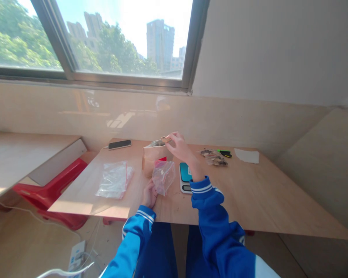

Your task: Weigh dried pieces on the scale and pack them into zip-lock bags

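Observation:
My left hand [149,194] holds a small clear zip bag [163,175] upright near the table's front edge. Just above the open mouth of a brown paper pouch [153,156] is my right hand [179,147], its fingertips pinching a small brownish piece [166,139]. The pouch stands upright in the middle of the wooden table [249,200]. A small digital scale [185,177] with a teal platform lies just right of the zip bag, partly hidden by my right forearm.
A pile of clear plastic bags [114,179] lies at the left. A phone [120,144] rests at the back left with a cable. Dried pieces [214,158], a green-black tool [224,153] and white paper [247,155] lie at the back right. A red chair [50,191] stands left.

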Demonstrator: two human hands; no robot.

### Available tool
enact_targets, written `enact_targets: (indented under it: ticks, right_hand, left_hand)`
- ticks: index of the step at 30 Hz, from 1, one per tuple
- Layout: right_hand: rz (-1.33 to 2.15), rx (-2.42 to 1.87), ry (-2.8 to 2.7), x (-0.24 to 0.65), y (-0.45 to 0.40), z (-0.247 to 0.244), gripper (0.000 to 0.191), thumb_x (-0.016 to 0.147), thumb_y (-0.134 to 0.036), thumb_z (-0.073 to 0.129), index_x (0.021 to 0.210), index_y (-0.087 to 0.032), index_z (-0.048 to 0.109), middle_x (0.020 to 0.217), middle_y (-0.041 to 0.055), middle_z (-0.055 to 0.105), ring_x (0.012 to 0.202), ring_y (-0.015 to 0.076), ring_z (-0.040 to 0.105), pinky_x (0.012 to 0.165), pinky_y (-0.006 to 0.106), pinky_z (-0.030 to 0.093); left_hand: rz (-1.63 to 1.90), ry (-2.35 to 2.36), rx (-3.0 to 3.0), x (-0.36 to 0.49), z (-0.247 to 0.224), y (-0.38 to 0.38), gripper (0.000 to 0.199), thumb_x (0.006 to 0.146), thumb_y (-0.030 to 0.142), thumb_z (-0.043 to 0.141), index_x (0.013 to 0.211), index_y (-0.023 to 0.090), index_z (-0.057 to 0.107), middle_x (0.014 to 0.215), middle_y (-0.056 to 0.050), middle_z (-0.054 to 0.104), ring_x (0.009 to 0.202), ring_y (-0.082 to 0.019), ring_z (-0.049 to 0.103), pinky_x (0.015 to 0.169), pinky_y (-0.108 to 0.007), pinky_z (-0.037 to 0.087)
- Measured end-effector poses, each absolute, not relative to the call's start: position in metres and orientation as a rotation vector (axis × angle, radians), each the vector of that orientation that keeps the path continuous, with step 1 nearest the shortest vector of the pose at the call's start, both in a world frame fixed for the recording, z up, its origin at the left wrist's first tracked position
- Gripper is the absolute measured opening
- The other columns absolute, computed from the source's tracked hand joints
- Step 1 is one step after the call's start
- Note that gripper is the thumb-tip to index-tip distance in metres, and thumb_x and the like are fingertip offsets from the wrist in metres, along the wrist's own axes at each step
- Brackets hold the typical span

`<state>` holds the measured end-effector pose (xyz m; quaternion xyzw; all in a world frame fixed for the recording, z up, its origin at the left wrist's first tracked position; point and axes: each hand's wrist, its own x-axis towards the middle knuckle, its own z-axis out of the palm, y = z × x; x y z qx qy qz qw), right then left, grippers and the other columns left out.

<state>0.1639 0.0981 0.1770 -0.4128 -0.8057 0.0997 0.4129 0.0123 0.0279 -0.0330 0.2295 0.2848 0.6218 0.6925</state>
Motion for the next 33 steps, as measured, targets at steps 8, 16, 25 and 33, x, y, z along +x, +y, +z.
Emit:
enact_targets:
  ticks: [8, 16, 25, 33]
  right_hand:
    - [0.253, -1.078, -1.886, 0.17, 0.085, 0.139, 0.035, 0.087, -0.015, 0.046, 0.121, -0.022, 0.054, 0.121, 0.0091, 0.056, 0.118, 0.024, 0.048, 0.107, 0.045, 0.034]
    - [0.959, -1.239, -1.489, 0.182, 0.037, 0.043, 0.029, 0.084, -0.039, 0.058, 0.104, -0.019, 0.055, 0.107, 0.0097, 0.064, 0.098, 0.0226, 0.061, 0.09, 0.04, 0.049]
    - [1.13, -1.164, -1.486, 0.224, 0.058, 0.038, 0.033, 0.087, -0.041, 0.051, 0.112, -0.021, 0.058, 0.1, 0.0096, 0.069, 0.081, 0.0204, 0.066, 0.062, 0.03, 0.054]
    - [0.291, -1.669, -1.499, 0.318, 0.124, 0.009, 0.042, 0.086, -0.024, 0.042, 0.123, -0.01, 0.054, 0.128, 0.0201, 0.057, 0.125, 0.0315, 0.048, 0.105, 0.051, 0.037]
  left_hand:
    - [1.387, 0.642, 0.521, 0.013, -0.03, 0.027, 0.028, 0.069, 0.02, 0.065, 0.097, 0.014, 0.065, 0.09, -0.008, 0.07, 0.076, -0.019, 0.064, 0.064, -0.028, 0.05]
    - [1.337, 0.68, 0.566, 0.012, -0.024, 0.025, 0.032, 0.068, 0.018, 0.063, 0.101, 0.014, 0.063, 0.091, -0.008, 0.071, 0.076, -0.019, 0.066, 0.063, -0.026, 0.051]
    - [1.156, 0.82, 0.755, -0.028, 0.028, -0.005, 0.034, 0.068, 0.015, 0.071, 0.102, 0.016, 0.068, 0.104, -0.013, 0.073, 0.064, -0.019, 0.07, 0.049, -0.022, 0.05]
    - [1.627, 1.446, 0.686, -0.097, 0.082, -0.04, 0.04, 0.078, 0.014, 0.058, 0.118, 0.015, 0.059, 0.114, -0.012, 0.069, 0.072, -0.014, 0.071, 0.058, -0.019, 0.054]
